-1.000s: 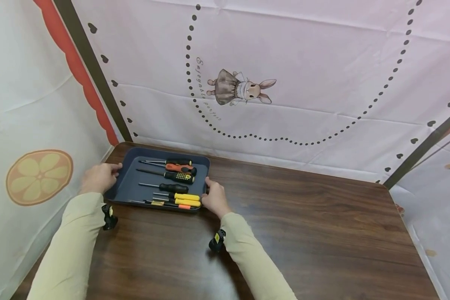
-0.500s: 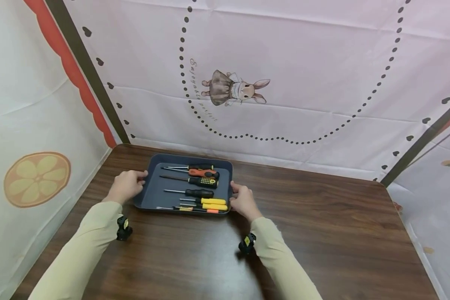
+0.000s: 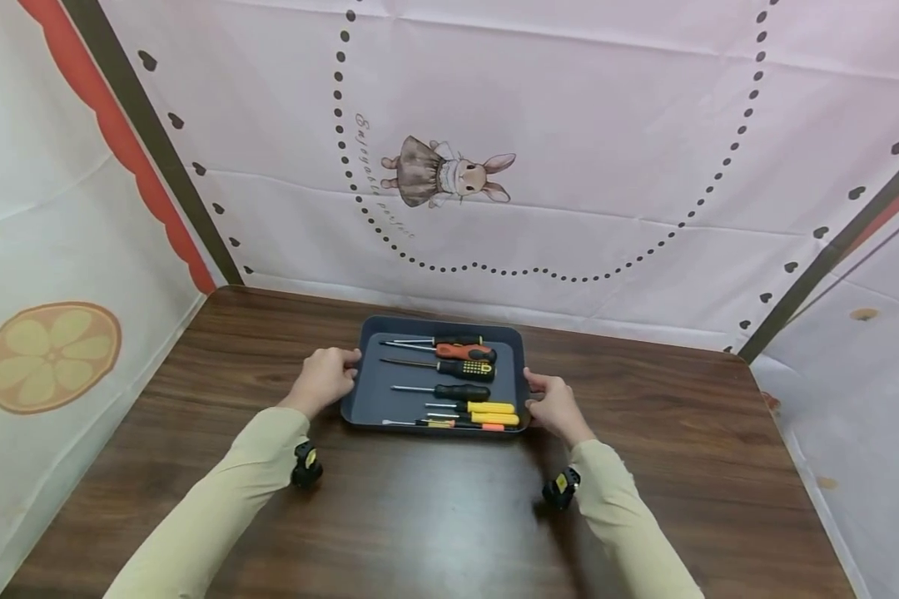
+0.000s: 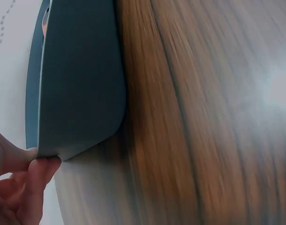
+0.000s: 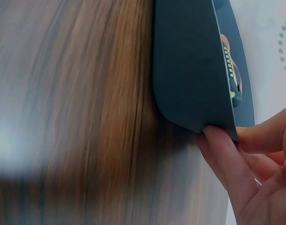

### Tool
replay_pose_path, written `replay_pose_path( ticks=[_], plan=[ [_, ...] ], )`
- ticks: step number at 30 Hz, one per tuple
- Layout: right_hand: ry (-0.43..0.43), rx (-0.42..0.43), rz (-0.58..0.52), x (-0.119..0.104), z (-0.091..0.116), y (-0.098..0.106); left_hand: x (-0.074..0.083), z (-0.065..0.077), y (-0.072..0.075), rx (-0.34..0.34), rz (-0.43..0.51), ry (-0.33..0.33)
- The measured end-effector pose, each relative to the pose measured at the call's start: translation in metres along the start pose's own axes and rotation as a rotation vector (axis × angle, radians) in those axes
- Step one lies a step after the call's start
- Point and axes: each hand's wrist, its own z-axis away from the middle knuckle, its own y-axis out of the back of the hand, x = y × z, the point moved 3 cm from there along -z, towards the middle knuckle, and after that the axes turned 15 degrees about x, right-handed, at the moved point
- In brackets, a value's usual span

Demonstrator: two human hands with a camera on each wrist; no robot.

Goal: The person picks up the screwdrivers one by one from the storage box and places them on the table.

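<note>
A dark blue-grey tray (image 3: 370, 391) holds several screwdrivers lying with their handles to the right. My left hand (image 3: 320, 381) pinches the tray's left rim between thumb and fingers; the left wrist view shows this hand (image 4: 23, 183) at the tray's corner. On the opposite side my right hand (image 3: 558, 405) pinches the right rim, seen closely as the hand (image 5: 255, 168) in the right wrist view. Inside lie an orange-handled screwdriver (image 3: 464, 353), a black-and-yellow one (image 3: 466, 369), a plain black one (image 3: 460, 392), and yellow-handled screwdrivers (image 3: 493, 418) near the front wall.
The brown wooden table (image 3: 419, 516) extends on both sides and in front of the tray. A pale printed cloth (image 3: 584, 166) hangs behind it, and another cloth (image 3: 52, 233) hangs at the left.
Both hands have moved the tray rightward along the back of the table, away from the left corner. The screwdrivers have travelled with it in much the same arrangement.
</note>
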Motion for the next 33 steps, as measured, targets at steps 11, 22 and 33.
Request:
replay_pose_path(
  ticks=[11, 22, 33],
  plan=[
    [-0.042, 0.017, 0.019, 0.036, -0.007, 0.046, 0.052, -0.009, -0.032, -0.035, 0.018, -0.060],
    [-0.047, -0.009, 0.025, 0.032, -0.009, 0.054, 0.054, -0.009, -0.034, -0.063, 0.095, 0.034],
    [0.119, -0.011, 0.200, 0.025, -0.016, 0.059, 0.058, -0.007, -0.033, -0.080, 0.086, 0.027]
  ],
)
